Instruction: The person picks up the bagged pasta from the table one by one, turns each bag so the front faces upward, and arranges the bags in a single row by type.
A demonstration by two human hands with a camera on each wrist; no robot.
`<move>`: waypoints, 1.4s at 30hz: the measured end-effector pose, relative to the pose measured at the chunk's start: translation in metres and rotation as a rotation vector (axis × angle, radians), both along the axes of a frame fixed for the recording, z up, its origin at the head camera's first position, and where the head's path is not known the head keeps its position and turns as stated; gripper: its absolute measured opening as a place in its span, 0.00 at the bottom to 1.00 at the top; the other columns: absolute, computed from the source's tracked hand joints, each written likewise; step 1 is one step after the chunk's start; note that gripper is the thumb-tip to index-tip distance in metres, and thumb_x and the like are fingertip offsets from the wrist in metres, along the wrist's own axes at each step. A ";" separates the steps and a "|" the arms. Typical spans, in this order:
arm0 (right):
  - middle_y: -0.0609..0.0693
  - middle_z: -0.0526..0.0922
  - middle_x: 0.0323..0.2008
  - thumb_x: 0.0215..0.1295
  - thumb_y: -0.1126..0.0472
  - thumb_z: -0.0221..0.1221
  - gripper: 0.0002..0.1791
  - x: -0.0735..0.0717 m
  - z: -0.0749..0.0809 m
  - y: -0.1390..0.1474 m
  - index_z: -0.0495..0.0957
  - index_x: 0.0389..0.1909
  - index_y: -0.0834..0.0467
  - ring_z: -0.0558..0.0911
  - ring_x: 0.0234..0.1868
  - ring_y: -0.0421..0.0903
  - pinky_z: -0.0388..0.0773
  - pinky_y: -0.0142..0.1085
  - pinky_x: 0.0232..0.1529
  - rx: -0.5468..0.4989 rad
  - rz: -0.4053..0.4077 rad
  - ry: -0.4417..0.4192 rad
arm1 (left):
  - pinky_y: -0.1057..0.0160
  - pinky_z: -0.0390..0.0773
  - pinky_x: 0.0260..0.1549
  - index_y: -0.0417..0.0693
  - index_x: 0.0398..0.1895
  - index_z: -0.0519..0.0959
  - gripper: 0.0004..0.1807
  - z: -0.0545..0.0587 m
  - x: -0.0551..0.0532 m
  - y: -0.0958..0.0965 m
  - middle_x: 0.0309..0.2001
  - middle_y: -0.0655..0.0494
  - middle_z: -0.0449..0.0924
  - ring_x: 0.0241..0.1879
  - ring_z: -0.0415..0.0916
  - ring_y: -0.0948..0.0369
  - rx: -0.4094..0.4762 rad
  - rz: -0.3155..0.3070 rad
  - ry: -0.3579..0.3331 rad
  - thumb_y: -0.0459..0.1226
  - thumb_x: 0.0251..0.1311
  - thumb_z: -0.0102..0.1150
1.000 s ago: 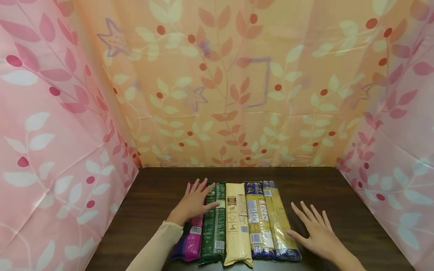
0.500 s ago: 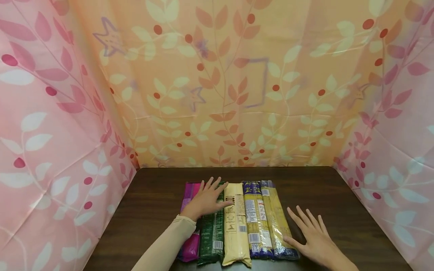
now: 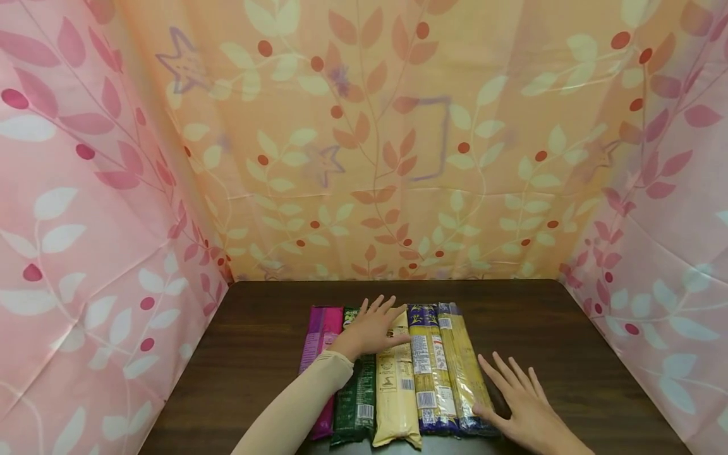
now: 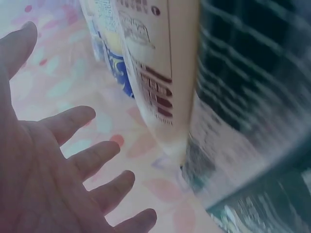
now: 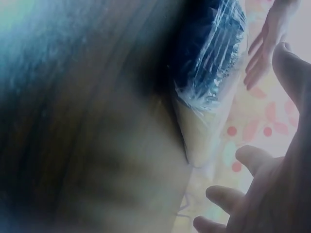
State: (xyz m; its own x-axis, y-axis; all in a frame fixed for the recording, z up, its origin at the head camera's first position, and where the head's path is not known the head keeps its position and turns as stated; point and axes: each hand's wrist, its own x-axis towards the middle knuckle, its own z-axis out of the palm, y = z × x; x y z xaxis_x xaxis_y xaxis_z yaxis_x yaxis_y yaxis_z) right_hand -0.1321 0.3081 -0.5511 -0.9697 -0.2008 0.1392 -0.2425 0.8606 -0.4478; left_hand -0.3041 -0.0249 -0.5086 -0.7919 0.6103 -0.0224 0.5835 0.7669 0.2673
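Note:
Several long packs of what looks like pasta or dry noodles lie side by side: a magenta and purple pack (image 3: 317, 333), a dark green spaghetti pack (image 3: 357, 401), a cream pack (image 3: 397, 407), a blue-and-yellow pack (image 3: 425, 366) and a clear yellow pack (image 3: 463, 363) with a dark blue end. My left hand (image 3: 372, 332) hovers over the green and cream packs, fingers spread. The left wrist view shows a gap between that palm and the packs. Right of the clear pack, my right hand (image 3: 520, 401) is spread, its thumb near the pack's lower end; contact cannot be told.
The dark brown wooden table (image 3: 239, 366) extends to both sides of the packs. A floral orange curtain (image 3: 364, 158) hangs behind its far edge. Pink floral curtains (image 3: 85, 253) stand at the left and right.
My left hand has moved right, from above the magenta and green packs to above the green and cream ones. The right hand has shifted slightly downward. The packs stay in their row.

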 end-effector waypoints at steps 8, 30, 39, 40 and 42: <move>0.67 0.62 0.81 0.68 0.37 0.69 0.49 0.003 -0.003 -0.004 0.62 0.85 0.48 0.57 0.78 0.78 0.37 0.78 0.74 -0.031 0.043 0.041 | 0.36 0.46 0.81 0.61 0.88 0.57 0.47 -0.005 -0.011 0.026 0.87 0.52 0.51 0.86 0.45 0.48 -0.034 -0.042 0.012 0.72 0.74 0.47; 0.73 0.63 0.78 0.62 0.41 0.76 0.57 0.007 -0.018 0.002 0.58 0.86 0.52 0.60 0.74 0.83 0.47 0.84 0.64 -0.148 0.165 -0.002 | 0.49 0.57 0.80 0.60 0.88 0.54 0.45 -0.006 -0.023 0.076 0.88 0.58 0.48 0.85 0.50 0.52 0.075 -0.122 -0.147 0.66 0.76 0.51; 0.73 0.63 0.78 0.59 0.39 0.77 0.61 0.006 -0.020 0.006 0.55 0.86 0.55 0.59 0.75 0.84 0.43 0.84 0.66 -0.171 0.168 -0.070 | 0.51 0.60 0.79 0.59 0.88 0.55 0.46 -0.008 -0.028 0.093 0.87 0.59 0.49 0.85 0.51 0.57 0.052 -0.126 -0.133 0.67 0.76 0.51; 0.73 0.63 0.78 0.60 0.40 0.77 0.61 0.006 -0.019 0.006 0.55 0.86 0.57 0.59 0.75 0.84 0.44 0.84 0.66 -0.175 0.167 -0.084 | 0.51 0.60 0.79 0.59 0.88 0.55 0.46 -0.008 -0.028 0.095 0.87 0.59 0.49 0.85 0.51 0.57 0.054 -0.124 -0.143 0.67 0.76 0.51; 0.74 0.63 0.77 0.61 0.41 0.77 0.60 0.006 -0.019 0.006 0.55 0.85 0.59 0.59 0.75 0.83 0.42 0.82 0.68 -0.176 0.163 -0.100 | 0.52 0.60 0.79 0.59 0.88 0.54 0.46 -0.010 -0.027 0.097 0.87 0.59 0.49 0.85 0.51 0.58 0.058 -0.114 -0.162 0.66 0.76 0.52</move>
State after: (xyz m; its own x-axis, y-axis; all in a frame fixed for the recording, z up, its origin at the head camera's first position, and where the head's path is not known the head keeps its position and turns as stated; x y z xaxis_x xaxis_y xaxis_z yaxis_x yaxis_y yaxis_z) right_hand -0.1265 0.3146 -0.5698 -0.9371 -0.3370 0.0906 -0.3186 0.7204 -0.6161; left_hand -0.3314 0.0721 -0.5182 -0.7063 0.7000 -0.1056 0.6118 0.6786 0.4065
